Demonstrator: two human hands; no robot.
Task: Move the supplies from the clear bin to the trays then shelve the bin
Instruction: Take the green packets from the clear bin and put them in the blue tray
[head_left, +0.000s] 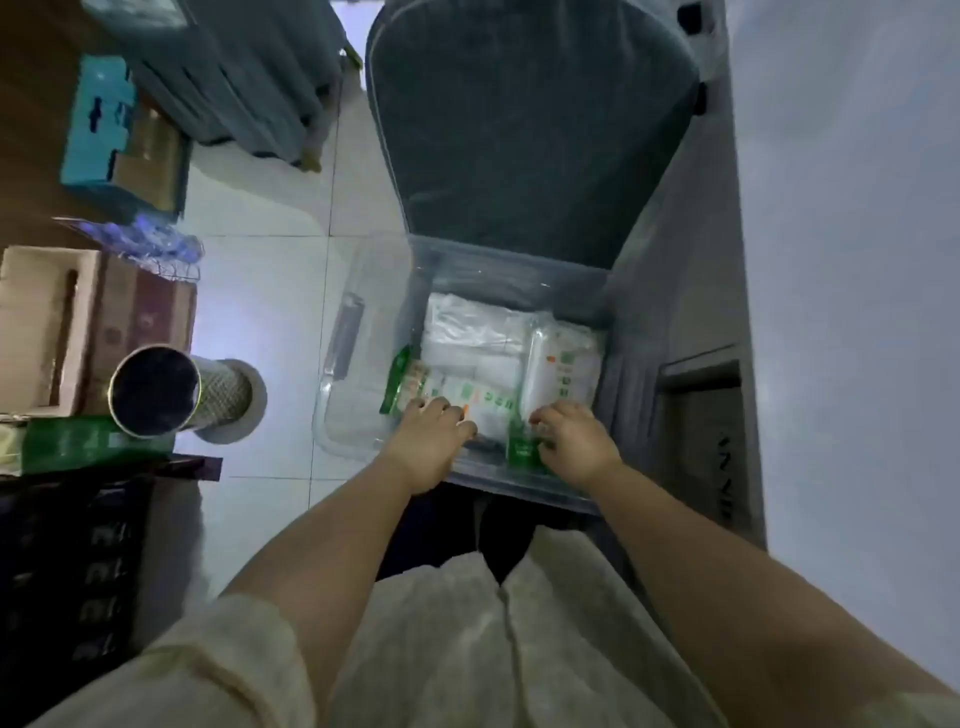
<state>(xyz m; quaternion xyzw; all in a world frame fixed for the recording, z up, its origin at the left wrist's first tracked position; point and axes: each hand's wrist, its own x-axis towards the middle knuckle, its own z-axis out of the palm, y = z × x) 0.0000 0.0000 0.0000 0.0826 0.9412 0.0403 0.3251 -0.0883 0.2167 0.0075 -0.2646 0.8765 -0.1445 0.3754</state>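
The clear bin (511, 278) stands on a grey seat just in front of me, its lid off. Inside lie several white and green supply packets (478, 364). My left hand (428, 441) reaches over the near rim, fingers curled onto a white packet with green print (485, 410). My right hand (574, 441) is also inside the bin, fingers bent around a green-edged packet (522, 449) at the near wall. Whether either packet is lifted is unclear. No trays are visible.
The clear lid (345, 364) leans against the bin's left side on the tiled floor. A grey chair back (530, 114) rises behind the bin. At left are cardboard boxes (78, 322), a metal cylinder filter (176, 397), a teal box (98, 119) and a dark crate (72, 566). A wall is at right.
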